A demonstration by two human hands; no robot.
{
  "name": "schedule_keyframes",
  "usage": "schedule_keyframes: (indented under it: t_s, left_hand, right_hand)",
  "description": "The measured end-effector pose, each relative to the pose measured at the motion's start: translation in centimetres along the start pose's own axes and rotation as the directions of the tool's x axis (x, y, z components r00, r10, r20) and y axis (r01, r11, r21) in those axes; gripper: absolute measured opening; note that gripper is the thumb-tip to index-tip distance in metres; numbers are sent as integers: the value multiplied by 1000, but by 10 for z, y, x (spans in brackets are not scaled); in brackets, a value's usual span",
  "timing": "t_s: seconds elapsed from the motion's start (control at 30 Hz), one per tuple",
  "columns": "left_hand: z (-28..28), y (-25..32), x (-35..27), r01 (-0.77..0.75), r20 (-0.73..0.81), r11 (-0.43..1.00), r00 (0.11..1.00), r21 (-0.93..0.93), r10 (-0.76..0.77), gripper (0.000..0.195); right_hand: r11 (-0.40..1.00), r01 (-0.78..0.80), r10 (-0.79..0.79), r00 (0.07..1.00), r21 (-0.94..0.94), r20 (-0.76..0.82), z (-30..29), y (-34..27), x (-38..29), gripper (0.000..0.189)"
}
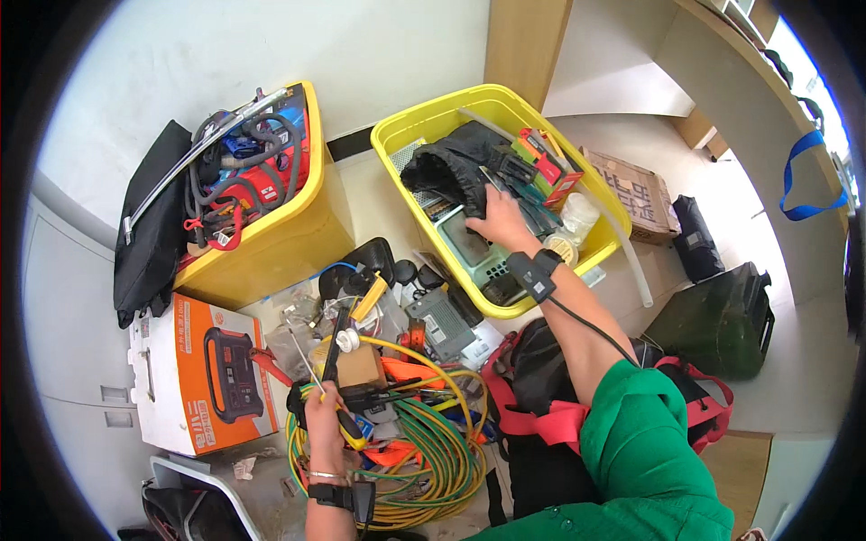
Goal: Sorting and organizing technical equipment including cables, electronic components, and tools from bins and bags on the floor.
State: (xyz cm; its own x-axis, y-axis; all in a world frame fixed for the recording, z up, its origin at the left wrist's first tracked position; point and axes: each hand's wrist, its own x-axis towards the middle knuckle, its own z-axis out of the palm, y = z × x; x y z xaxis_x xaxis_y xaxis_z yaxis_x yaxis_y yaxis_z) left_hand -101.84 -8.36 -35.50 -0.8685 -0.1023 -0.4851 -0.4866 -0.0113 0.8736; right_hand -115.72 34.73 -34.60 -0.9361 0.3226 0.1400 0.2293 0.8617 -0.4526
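Observation:
My left hand (323, 412) is closed around a screwdriver (352, 433) with a yellow and black handle. Its thin metal shaft points up and away, over the clutter. Below that hand lies a coil of green and yellow cable (440, 446). My right hand (502, 220) reaches into a yellow plastic bin (500, 312), thumb spread out. Its fingers are at a thin metallic item (488, 177), beside a black fabric bag (446, 159); whether they grip it cannot be told. A green plastic tray (467, 237) lies under the thumb.
Another yellow bin (270, 260) holds hoses and a long metal tube (196, 159). An orange and white carton (223, 379) stands at the left. A green jerrycan (710, 324) and a cardboard box (632, 189) are at the right. A red-strapped black bag (541, 379) lies close to me.

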Motion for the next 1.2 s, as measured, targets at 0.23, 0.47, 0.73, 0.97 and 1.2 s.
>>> schedule_keyframes:
  t_s: [0.23, 0.47, 0.73, 0.97, 1.2]
  left_hand:
    - [0, -38, -12, 131, 13, 991, 991, -9, -131, 8]
    - [1, -28, -16, 138, 65, 990, 988, 14, -138, 12]
    - [3, -25, -22, 124, 82, 988, 988, 89, -131, 14]
    - [6, -29, -25, 79, -19, 995, 997, 67, -78, 16]
    - [-20, -51, -20, -49, -112, 961, 990, 271, 82, 16]
  right_hand:
    - [999, -32, 34, 995, 26, -92, 33, 47, 7, 24]
    - [350, -350, 445, 878, 869, 175, 6, 40, -3, 13]
    - [907, -178, 142, 983, 382, 120, -13, 46, -12, 18]
    - [986, -131, 78, 913, -108, -399, -35, 93, 0, 38]
    - [972, -153, 122, 977, -179, -172, -38, 49, 26, 71]
